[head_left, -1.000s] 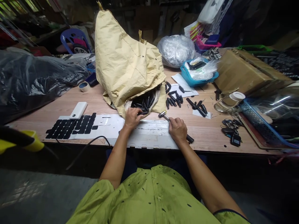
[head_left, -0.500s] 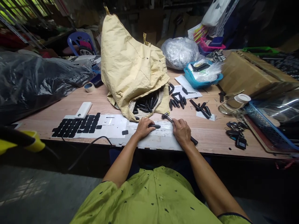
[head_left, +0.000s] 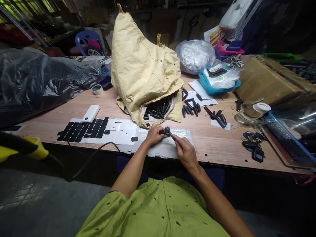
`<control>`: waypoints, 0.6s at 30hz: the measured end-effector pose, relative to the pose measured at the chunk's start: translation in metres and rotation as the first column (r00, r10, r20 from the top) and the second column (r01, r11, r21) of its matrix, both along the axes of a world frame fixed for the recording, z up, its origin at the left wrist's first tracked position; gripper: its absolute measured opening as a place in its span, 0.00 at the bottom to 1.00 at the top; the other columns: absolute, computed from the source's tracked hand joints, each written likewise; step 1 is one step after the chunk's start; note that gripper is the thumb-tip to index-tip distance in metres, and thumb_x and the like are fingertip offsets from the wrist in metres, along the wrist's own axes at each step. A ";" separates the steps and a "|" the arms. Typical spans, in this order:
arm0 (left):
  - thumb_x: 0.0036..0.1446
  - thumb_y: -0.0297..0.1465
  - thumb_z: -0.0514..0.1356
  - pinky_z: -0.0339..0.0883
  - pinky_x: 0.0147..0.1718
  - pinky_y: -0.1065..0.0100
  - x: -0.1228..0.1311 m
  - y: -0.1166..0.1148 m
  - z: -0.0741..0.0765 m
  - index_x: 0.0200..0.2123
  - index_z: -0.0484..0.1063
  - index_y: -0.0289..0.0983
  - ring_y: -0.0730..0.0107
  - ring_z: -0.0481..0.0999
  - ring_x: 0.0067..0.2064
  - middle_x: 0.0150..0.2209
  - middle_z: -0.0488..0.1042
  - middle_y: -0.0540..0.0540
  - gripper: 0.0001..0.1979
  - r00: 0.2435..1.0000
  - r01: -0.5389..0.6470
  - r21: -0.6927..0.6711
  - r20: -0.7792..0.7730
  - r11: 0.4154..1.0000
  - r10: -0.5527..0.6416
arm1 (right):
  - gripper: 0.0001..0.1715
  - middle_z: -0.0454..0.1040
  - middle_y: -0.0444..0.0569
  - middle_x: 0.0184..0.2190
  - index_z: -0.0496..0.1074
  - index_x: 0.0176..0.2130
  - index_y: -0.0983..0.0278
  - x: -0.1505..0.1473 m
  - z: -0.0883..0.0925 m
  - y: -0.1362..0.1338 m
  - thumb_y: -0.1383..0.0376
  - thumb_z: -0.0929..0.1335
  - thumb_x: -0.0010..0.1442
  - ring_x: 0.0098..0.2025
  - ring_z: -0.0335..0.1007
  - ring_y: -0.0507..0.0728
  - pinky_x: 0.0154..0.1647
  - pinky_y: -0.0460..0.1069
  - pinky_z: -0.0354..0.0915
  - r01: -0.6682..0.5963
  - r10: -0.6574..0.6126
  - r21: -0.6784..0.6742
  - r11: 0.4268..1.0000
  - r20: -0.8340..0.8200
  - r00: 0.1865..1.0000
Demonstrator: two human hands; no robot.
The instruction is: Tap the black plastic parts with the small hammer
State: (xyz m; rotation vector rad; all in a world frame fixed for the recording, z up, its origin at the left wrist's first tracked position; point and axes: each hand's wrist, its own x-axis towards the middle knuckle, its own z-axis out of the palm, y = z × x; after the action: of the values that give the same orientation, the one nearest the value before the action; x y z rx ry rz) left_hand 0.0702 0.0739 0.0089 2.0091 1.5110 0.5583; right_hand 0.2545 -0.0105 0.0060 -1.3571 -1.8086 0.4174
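My left hand point(head_left: 154, 134) is closed around a small black cylindrical part point(head_left: 163, 133), pressed down on a white, plastic-wrapped board point(head_left: 153, 150) at the table's front edge. In my right hand point(head_left: 186, 151) is a small hammer point(head_left: 168, 129), gripped by its handle. The round hammer head is over the black part, close to my left fingertips; whether it touches is unclear. Just behind my hands a large tan sack point(head_left: 145, 62) lies with its mouth open toward me, showing many similar black parts point(head_left: 160, 110) inside.
Loose black parts point(head_left: 191, 107) lie right of the sack. Farther right are a blue basket point(head_left: 219, 87), a cardboard box point(head_left: 266, 79), a glass jar point(head_left: 249, 113) and keys point(head_left: 254, 144). On the left are black stickers point(head_left: 81, 130), a white power bank point(head_left: 91, 113) and a cable point(head_left: 91, 161).
My right hand has moved left and turned the hammer, bringing its head from beside the black part to over it. My left hand keeps its hold. The camera view has shifted slightly.
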 end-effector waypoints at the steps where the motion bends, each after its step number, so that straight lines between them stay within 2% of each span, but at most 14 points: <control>1: 0.52 0.30 0.70 0.62 0.53 0.57 0.000 0.000 0.000 0.37 0.80 0.42 0.57 0.69 0.49 0.39 0.77 0.47 0.08 1.000 0.002 0.004 0.000 1.000 -0.002 | 0.23 0.75 0.50 0.34 0.76 0.56 0.56 -0.001 -0.001 -0.001 0.62 0.59 0.70 0.37 0.72 0.57 0.40 0.50 0.70 0.008 -0.008 0.006 1.000 0.015 1.000; 5: 0.52 0.31 0.70 0.62 0.52 0.57 0.001 0.001 -0.003 0.36 0.81 0.42 0.57 0.69 0.48 0.38 0.77 0.47 0.07 1.000 -0.010 0.030 0.010 1.000 0.009 | 0.23 0.73 0.49 0.31 0.77 0.55 0.56 -0.002 -0.007 -0.002 0.62 0.59 0.70 0.34 0.71 0.57 0.37 0.50 0.69 0.037 -0.037 -0.001 0.999 0.065 0.997; 10: 0.52 0.31 0.70 0.62 0.54 0.57 0.001 0.001 -0.005 0.37 0.81 0.43 0.57 0.68 0.49 0.40 0.77 0.47 0.08 1.000 -0.006 0.031 0.021 1.000 0.005 | 0.22 0.76 0.50 0.37 0.76 0.56 0.57 0.003 -0.005 -0.002 0.63 0.60 0.71 0.41 0.73 0.57 0.42 0.50 0.70 0.074 -0.076 0.057 0.996 0.028 0.997; 12: 0.52 0.31 0.70 0.62 0.54 0.56 0.001 0.001 -0.006 0.37 0.81 0.43 0.57 0.68 0.49 0.40 0.77 0.47 0.07 1.000 -0.010 0.035 0.021 0.999 0.009 | 0.22 0.76 0.50 0.37 0.76 0.57 0.57 0.005 -0.006 -0.004 0.63 0.60 0.71 0.40 0.73 0.57 0.43 0.50 0.70 0.076 -0.079 0.070 0.995 0.038 0.996; 15: 0.51 0.31 0.70 0.62 0.54 0.56 0.001 0.001 -0.007 0.37 0.81 0.42 0.57 0.69 0.49 0.39 0.77 0.47 0.07 1.000 -0.009 0.041 0.018 0.999 0.008 | 0.21 0.75 0.49 0.34 0.76 0.55 0.57 0.010 -0.012 -0.005 0.63 0.60 0.70 0.37 0.73 0.56 0.40 0.50 0.70 0.076 -0.080 0.052 0.996 0.074 0.994; 18: 0.51 0.30 0.70 0.62 0.54 0.56 0.000 0.002 -0.007 0.36 0.81 0.42 0.56 0.69 0.49 0.39 0.78 0.47 0.07 1.000 -0.006 0.048 0.019 0.999 0.005 | 0.21 0.76 0.50 0.36 0.77 0.54 0.58 0.017 -0.019 0.003 0.63 0.60 0.70 0.39 0.73 0.57 0.41 0.50 0.69 0.113 -0.118 0.049 0.992 0.125 0.985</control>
State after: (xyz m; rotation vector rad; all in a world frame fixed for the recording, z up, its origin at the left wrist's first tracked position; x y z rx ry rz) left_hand 0.0706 0.0755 0.0020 2.0307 1.5051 0.6197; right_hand 0.2710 -0.0073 -0.0125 -1.4797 -1.8196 0.2347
